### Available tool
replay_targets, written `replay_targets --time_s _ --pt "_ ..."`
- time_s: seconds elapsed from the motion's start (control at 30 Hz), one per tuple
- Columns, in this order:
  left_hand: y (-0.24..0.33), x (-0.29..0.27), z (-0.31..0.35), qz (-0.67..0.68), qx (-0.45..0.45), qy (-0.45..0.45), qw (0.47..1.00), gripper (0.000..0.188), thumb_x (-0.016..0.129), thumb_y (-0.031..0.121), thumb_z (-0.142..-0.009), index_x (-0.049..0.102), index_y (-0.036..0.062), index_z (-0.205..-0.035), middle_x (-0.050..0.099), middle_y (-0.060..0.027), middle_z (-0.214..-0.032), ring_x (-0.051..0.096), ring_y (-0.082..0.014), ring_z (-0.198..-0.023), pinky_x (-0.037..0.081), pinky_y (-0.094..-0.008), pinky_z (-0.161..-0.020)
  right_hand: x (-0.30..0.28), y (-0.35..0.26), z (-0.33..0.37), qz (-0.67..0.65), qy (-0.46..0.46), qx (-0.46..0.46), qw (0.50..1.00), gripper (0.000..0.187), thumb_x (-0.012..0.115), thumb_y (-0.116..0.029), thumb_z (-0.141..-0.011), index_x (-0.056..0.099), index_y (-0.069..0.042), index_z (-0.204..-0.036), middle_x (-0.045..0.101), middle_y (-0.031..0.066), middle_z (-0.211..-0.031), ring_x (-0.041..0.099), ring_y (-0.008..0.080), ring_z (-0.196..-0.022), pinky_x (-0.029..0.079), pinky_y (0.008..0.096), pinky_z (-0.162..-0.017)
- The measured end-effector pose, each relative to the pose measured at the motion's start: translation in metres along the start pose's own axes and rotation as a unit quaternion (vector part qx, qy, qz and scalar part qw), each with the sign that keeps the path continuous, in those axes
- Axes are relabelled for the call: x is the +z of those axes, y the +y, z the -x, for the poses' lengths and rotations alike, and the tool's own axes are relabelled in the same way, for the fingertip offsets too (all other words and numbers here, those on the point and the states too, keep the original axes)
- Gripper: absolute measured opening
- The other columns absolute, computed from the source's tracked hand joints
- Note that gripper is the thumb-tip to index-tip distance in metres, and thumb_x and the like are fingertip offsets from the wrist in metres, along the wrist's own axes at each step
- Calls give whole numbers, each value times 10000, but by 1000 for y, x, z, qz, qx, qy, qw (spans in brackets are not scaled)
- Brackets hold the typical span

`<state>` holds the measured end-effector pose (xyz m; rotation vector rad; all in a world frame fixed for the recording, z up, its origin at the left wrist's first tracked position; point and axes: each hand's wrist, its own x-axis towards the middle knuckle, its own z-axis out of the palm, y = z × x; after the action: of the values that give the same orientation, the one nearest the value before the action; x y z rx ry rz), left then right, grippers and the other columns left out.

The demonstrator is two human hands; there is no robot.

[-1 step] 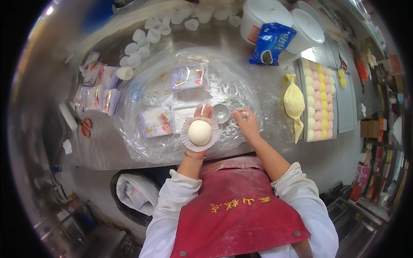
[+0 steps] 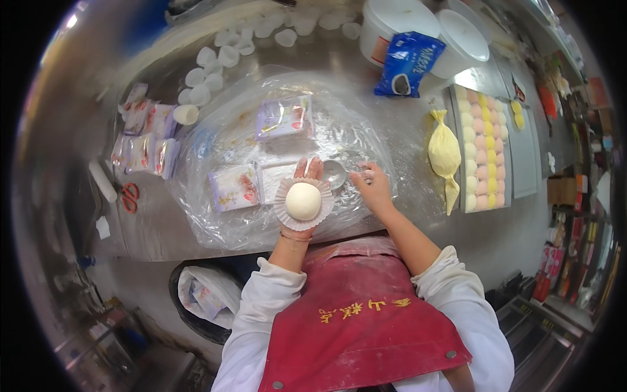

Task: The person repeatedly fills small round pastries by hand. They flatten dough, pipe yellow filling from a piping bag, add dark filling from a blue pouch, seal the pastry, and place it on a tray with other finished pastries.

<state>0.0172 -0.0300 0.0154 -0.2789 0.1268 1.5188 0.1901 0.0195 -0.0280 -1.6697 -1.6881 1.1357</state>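
Observation:
A smooth white dough ball (image 2: 303, 201) sits in a pleated white paper cup (image 2: 282, 208) on the upturned palm of my left hand (image 2: 309, 168). The fingers point away from me, mostly behind the cup. My right hand (image 2: 372, 187) hovers just right of a small round metal bowl (image 2: 334, 174). Its fingers are bent and apart, with nothing visible between them. Beyond and left of my left hand, a printed packet (image 2: 234, 187) and a purple-edged stack of packets (image 2: 285, 118) rest on clear plastic sheeting (image 2: 196, 209) dusted with white powder.
At right lie a yellow piping bag (image 2: 445, 153) and a tray (image 2: 465, 208) of white, pink and yellow balls. White tubs (image 2: 403, 19) and a blue bag (image 2: 409, 64) stand behind. Red-handled scissors (image 2: 130, 197), packets (image 2: 142, 151) and white cups (image 2: 194, 77) are leftward. A lined bin (image 2: 196, 287) is below.
The view has shifted slightly, so the table's things sit a little further left. My right hand's fingers have moved slightly toward the metal bowl. The dough ball stays on my left palm.

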Motion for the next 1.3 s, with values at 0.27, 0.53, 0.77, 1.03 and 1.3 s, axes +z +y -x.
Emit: replay_targets --time_s 0.27,0.53,0.77,1.03,1.3 --pt "-38 19 -37 -26 -63 -24 997 532 468 279 -814 293 25 -1247 327 -164 -1280 287 -260 -1204 313 -408 -943 -33 -29 16 -140 -20 -49 989 370 623 -253 -739 534 -7 -1000 555 130 -912 558 148 -709 455 273 -624" --pt "-183 31 -105 -137 -225 18 965 502 429 350 -831 348 15 -1196 385 -173 -1221 331 -289 -1163 329 -438 -924 -143 24 11 -397 46 91 912 252 521 -164 -810 529 44 -953 571 58 -743 538 86 -586 455 208 -482" --pt "-376 13 -193 -334 -467 33 818 346 354 248 -872 440 22 -1119 500 -115 -1073 482 -230 -1009 393 -370 -875 -286 151 10 -370 324 139 859 159 506 -77 -806 551 47 -895 578 59 -749 556 95 -593 476 216 -511" --pt "-581 -29 -273 -457 -523 -49 718 321 310 265 -892 469 53 -1073 499 -76 -1048 482 -190 -950 381 -335 -850 -412 261 -9 -295 531 128 784 238 506 -114 -824 519 85 -953 581 76 -799 563 106 -641 473 219 -583" --pt "-599 -69 -292 -665 -446 -66 596 355 327 308 -875 483 42 -1051 508 -67 -1012 488 -172 -921 398 -306 -798 -409 287 -29 -268 522 166 793 183 514 -93 -817 567 59 -904 598 74 -747 570 110 -655 483 238 -562"
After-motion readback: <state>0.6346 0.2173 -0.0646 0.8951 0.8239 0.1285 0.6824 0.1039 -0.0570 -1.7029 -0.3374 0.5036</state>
